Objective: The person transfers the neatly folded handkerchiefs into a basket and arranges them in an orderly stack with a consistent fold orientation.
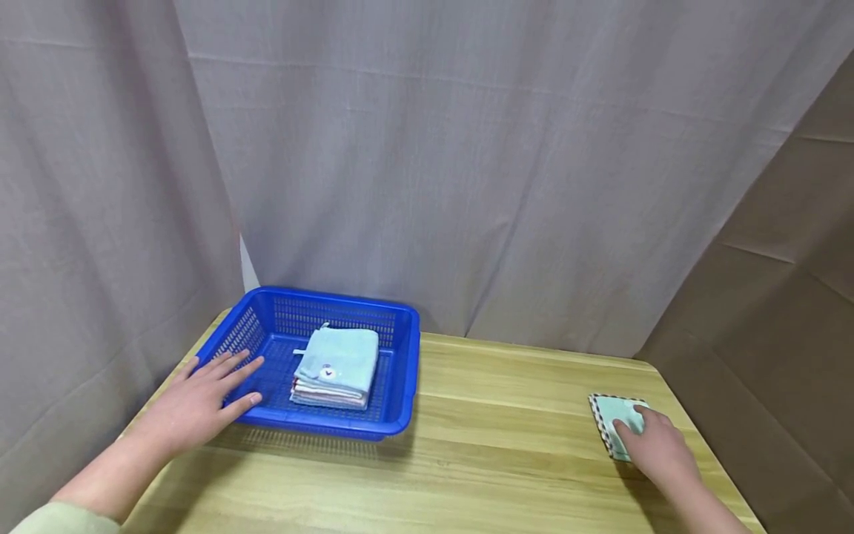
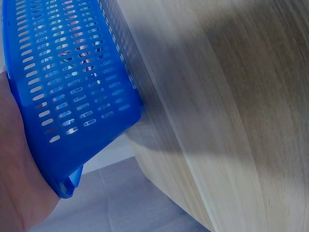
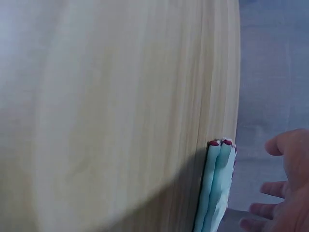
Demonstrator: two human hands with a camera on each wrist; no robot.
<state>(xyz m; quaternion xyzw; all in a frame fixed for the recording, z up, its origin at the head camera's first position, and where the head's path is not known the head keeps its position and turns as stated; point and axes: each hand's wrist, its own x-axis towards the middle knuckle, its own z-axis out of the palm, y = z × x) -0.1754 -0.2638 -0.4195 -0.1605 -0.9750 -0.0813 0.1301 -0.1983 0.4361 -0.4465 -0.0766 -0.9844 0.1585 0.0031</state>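
Observation:
A blue plastic basket point(image 1: 394, 426) with slotted walls stands at the left of the table. In it lies a stack of folded towels point(image 1: 340, 356), a pale mint one with a small animal face on top. My left hand point(image 1: 196, 404) rests over the basket's near left corner, fingers spread. The left wrist view shows that palm against the rim of the basket point(image 2: 77, 140). At the right lies a folded mint cloth point(image 1: 608, 415) with a checkered edge. Just above it is my right hand point(image 1: 657, 445); in the right wrist view its loosely bent fingers are apart from the folded cloth point(image 3: 219, 183).
The wooden table point(image 1: 494, 445) spans the space between the basket and the folded cloth. A grey curtain point(image 1: 467, 185) hangs behind the table's back edge, and brown draped fabric point(image 1: 767, 356) stands along the right edge.

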